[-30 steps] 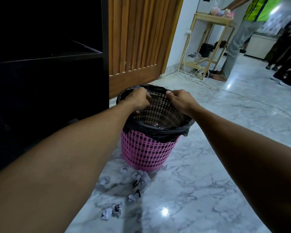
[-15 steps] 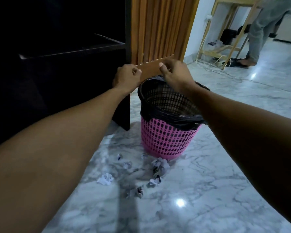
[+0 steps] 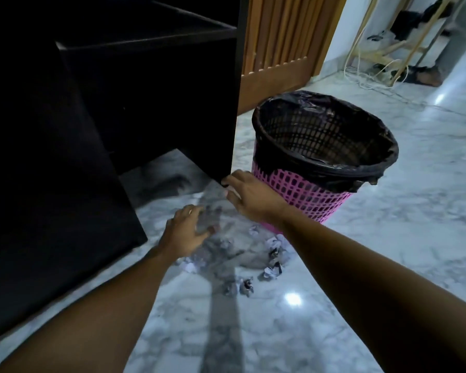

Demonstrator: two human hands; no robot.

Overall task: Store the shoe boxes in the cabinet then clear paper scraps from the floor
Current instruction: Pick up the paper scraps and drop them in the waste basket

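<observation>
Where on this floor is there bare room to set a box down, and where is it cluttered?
Bare marble floor lies right of the pink bin, out toward the cables. Another bare patch sits nearer the camera, between the forearms. Crowded: the bin's foot beside the black cabinet, where paper scraps lie scattered, the left hand and right hand near them.

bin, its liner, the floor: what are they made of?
Bin: moulded plastic by the look, pink open lattice wall.
Liner: thin black plastic film, crinkled, folded over the rim.
Floor: polished marble or marble-look tile; grey veining, glossy light reflection.
</observation>
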